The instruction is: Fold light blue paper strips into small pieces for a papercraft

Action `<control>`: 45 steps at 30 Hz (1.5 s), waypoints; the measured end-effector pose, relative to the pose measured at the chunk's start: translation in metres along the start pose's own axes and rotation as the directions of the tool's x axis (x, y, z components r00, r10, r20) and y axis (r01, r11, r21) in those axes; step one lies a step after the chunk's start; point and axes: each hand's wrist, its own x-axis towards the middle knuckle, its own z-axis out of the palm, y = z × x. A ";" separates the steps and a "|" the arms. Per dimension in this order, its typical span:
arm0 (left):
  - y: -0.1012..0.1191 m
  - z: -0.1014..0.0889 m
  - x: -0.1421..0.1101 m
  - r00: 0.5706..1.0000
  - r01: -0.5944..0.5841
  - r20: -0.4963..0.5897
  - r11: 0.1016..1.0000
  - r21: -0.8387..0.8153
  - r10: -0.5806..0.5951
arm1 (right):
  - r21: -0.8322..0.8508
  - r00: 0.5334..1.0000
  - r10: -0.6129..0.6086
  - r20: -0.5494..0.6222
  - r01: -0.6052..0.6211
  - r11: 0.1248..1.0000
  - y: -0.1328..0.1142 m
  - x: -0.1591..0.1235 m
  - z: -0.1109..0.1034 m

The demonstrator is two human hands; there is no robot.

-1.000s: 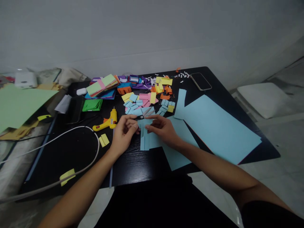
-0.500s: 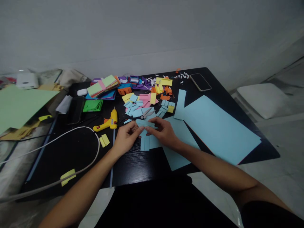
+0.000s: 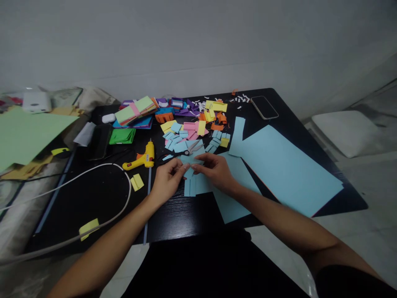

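Observation:
Between my two hands is a small piece of light blue paper (image 3: 187,159), pinched at both sides. My left hand (image 3: 168,179) grips its left edge with thumb and fingers. On the other side, my right hand (image 3: 215,170) holds it near the right edge, thumb below and fingers above. Just under them lies a folded blue paper piece (image 3: 190,187) on the black table (image 3: 176,219). Scissors (image 3: 190,151) rest right behind my fingers, partly over blue paper. Beneath my right wrist spreads a blue sheet (image 3: 231,205).
Large blue sheets (image 3: 288,169) cover the right side. A yellow glue gun (image 3: 144,157) lies left of my hands, near a white cable (image 3: 129,186). Folded pieces in several colours (image 3: 194,129) are heaped behind. A phone (image 3: 264,107) lies at the back right.
The view has shifted slightly. Both hands stay at nearly the same spot, still pinching the blue paper, which appears a little differently angled.

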 end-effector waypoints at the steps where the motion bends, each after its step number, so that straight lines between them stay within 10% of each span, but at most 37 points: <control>1: 0.001 0.001 0.000 1.000 0.005 -0.004 1.000 -0.002 -0.005 | 0.008 1.000 0.003 -0.005 -0.003 1.000 0.000 0.000 0.000; 24: 0.000 -0.002 0.003 0.995 -0.080 -0.056 0.987 0.138 0.088 | -0.169 1.000 -0.021 -0.021 0.018 0.986 0.005 0.001 0.001; 45: 0.000 -0.006 0.006 0.997 -0.064 -0.039 0.993 0.099 0.068 | -0.004 0.997 0.043 0.058 -0.043 0.999 0.009 0.005 0.001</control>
